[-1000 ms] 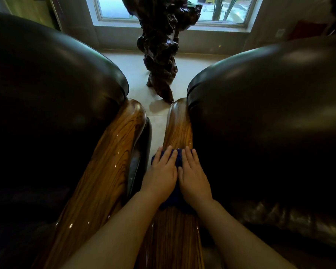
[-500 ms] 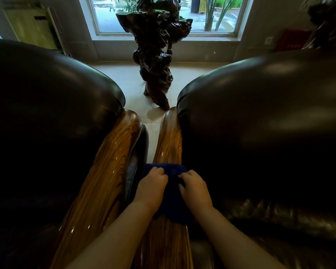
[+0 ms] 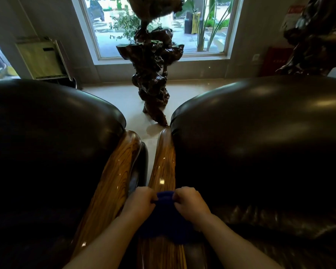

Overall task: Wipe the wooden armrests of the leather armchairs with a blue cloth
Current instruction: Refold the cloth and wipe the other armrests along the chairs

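Note:
Two dark leather armchairs stand side by side, the left armchair [image 3: 47, 142] and the right armchair [image 3: 260, 142]. Between them run two glossy striped wooden armrests, the left armrest [image 3: 113, 181] and the right armrest [image 3: 164, 164]. A dark blue cloth [image 3: 163, 216] lies across the near part of the right armrest. My left hand [image 3: 141, 202] grips the cloth's left side with curled fingers. My right hand [image 3: 190, 203] grips its right side the same way. Both sets of knuckles face forward.
A tall dark gnarled wood sculpture [image 3: 153, 74] stands on the pale floor just beyond the armrests, before a window [image 3: 202, 26]. A pale cabinet [image 3: 41, 59] sits at the back left. Another dark carved piece [image 3: 316, 35] and a red box [image 3: 275, 61] are at the back right.
Both hands went from lying flat on the cloth to gripping it with curled fingers, and drew it back along the right armrest towards me. The view tilted upward.

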